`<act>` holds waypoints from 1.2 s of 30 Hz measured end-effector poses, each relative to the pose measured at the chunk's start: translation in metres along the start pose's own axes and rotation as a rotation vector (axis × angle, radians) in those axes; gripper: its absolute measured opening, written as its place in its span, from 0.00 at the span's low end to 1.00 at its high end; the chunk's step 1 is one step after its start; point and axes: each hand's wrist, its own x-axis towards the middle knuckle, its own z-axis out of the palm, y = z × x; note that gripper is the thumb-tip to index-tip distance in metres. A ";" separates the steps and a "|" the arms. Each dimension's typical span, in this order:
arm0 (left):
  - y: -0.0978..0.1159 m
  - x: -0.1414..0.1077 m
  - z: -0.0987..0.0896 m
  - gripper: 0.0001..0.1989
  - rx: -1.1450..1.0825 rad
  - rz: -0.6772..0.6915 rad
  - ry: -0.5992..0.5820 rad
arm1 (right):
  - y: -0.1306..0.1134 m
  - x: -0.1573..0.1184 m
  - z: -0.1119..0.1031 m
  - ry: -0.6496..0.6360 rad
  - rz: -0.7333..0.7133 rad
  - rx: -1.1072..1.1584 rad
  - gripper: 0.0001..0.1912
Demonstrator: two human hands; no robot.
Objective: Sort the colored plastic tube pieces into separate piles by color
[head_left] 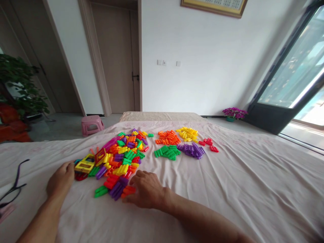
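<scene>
A mixed heap of plastic tube-shaped building blocks (129, 154) in several colours lies left of the middle. At the heap's left edge my left hand (60, 177) has its fingers curled beside a yellow frame-like piece (85, 164); what they hold, if anything, is hidden. My right hand (146, 189) rests at the near end of the heap, thumb and fingers closed around an orange tube block (128, 191). Purple blocks (118, 189) and a green block (101, 191) lie just left of it.
Sorted by colour on the cloth-covered surface (227, 195) are orange (168, 137), yellow (187, 134), green (167, 152), purple (192, 150) and red blocks (208, 141). Eyeglasses (15, 187) lie at far left. A pink stool (92, 125) stands beyond.
</scene>
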 end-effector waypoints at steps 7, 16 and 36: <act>-0.001 0.000 -0.001 0.35 0.002 -0.006 -0.013 | 0.000 0.003 0.020 0.008 -0.047 -0.077 0.23; -0.007 0.006 0.003 0.36 -0.014 -0.005 -0.025 | 0.054 0.012 -0.014 0.196 0.081 0.017 0.17; -0.009 0.009 0.006 0.35 -0.014 -0.001 -0.016 | 0.129 0.036 -0.025 0.525 0.198 0.117 0.15</act>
